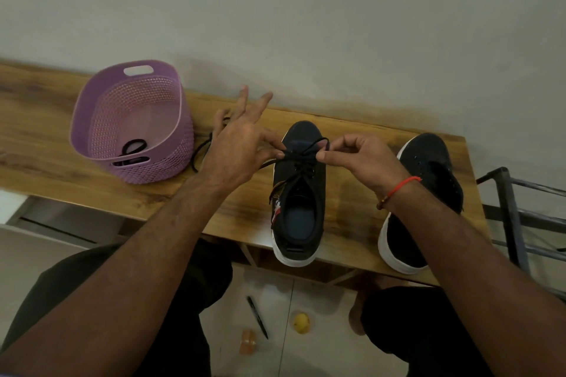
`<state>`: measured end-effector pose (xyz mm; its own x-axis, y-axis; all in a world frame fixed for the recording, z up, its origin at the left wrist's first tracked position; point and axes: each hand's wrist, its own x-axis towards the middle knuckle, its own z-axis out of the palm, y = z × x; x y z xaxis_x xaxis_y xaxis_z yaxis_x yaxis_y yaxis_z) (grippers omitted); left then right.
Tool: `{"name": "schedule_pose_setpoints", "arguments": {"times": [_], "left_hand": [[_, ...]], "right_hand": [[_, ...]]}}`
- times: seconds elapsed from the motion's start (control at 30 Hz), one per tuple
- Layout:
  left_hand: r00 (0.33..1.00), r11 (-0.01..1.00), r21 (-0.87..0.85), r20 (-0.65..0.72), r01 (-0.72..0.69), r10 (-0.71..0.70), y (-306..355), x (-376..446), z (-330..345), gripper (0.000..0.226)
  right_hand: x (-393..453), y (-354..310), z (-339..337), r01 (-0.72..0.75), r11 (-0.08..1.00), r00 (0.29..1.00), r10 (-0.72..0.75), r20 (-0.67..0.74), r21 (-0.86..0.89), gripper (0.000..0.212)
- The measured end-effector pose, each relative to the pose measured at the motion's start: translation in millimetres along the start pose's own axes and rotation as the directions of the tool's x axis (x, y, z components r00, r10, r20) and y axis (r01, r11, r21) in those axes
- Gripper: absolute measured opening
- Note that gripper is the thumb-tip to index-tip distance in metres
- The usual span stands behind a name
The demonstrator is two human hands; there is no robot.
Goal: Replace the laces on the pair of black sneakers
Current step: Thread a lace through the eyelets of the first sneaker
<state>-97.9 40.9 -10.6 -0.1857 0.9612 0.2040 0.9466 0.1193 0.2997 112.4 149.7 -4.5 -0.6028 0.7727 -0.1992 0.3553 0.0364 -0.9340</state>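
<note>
Plain grey wall behind, and a narrow wooden table running across in front of it. Two black sneakers on it: the laced sneaker sits mid-table, heel hanging over the near edge, and the second sneaker lies to its right, close to the table's right end, heel also over the edge. Left of the laced sneaker there's bare wood, then one purple basket with scissors inside. Both hands are at the laced sneaker's upper eyelets: the left hand pinches the black lace with its other fingers splayed upward, and the right hand pinches a loop of it, fingers curled. One red thread circles the right wrist.
</note>
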Motion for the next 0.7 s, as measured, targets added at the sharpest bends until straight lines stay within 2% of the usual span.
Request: {"name": "schedule_pose_setpoints", "arguments": {"times": [0.1,0.2,0.43,0.5,0.57,0.63,0.7], "left_hand": [[0.999,0.999,0.024,0.003,0.037,-0.037,-1,-1,-1,0.015],[0.998,0.995,0.076,0.017,0.062,-0.063,-4,-1,1,0.014],[0.987,0.967,0.213,0.053,0.137,-0.151,0,-3,0,0.016],[0.984,0.958,0.240,0.051,0.155,-0.172,0,-5,1,0.017],[0.981,0.954,0.248,0.049,0.169,-0.187,0,-6,2,0.018],[0.977,0.955,0.234,0.064,0.182,-0.202,0,-6,3,0.018],[0.974,0.965,0.197,0.108,0.175,-0.198,-1,-5,4,0.023]], "right_hand": [[-2,-2,-4,-0.057,0.998,0.998,0.057,0.018,0.009,0.011],[-3,-2,-9,-0.118,0.993,0.992,0.118,0.032,-0.011,0.021],[-3,1,-15,-0.250,0.960,0.966,0.256,0.033,-0.130,0.011],[-4,-1,-16,-0.270,0.949,0.958,0.282,0.052,-0.164,0.019],[-5,-2,-16,-0.281,0.942,0.951,0.299,0.081,-0.183,0.019],[-6,-1,-17,-0.278,0.945,0.952,0.294,0.079,-0.173,0.008],[-7,1,-16,-0.286,0.952,0.955,0.293,0.045,-0.111,0.015]]}}
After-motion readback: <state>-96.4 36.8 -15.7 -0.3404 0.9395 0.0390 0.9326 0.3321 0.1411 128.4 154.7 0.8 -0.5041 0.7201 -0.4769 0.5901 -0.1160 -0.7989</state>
